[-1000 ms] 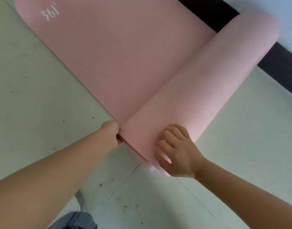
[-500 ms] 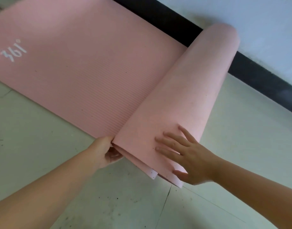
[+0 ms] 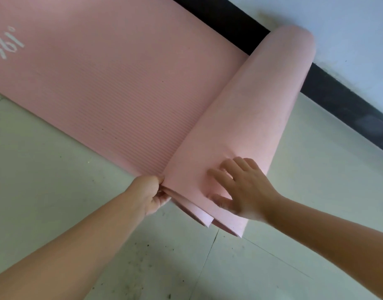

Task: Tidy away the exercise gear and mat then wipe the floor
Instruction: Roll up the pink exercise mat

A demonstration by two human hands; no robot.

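Note:
A pink exercise mat (image 3: 112, 89) lies partly unrolled on the floor, with a white "361°" print at its far left. Its right part is wound into a thick roll (image 3: 247, 118) that runs from the wall down to me. My left hand (image 3: 152, 194) grips the near end of the roll at the crease where roll meets flat mat, its fingers tucked into the layers. On top of the roll near its open end, my right hand (image 3: 243, 191) presses with spread fingers and the thumb lower down. Loose layer edges stick out between my hands.
The pale tiled floor (image 3: 56, 202) shows dark specks and grime near me. A black skirting board (image 3: 337, 98) and a white wall (image 3: 348, 29) run diagonally behind the far end of the roll.
The roll has turned a little further onto the flat mat. My right hand has shifted up on the roll, and my left hand now grips the roll's end more tightly.

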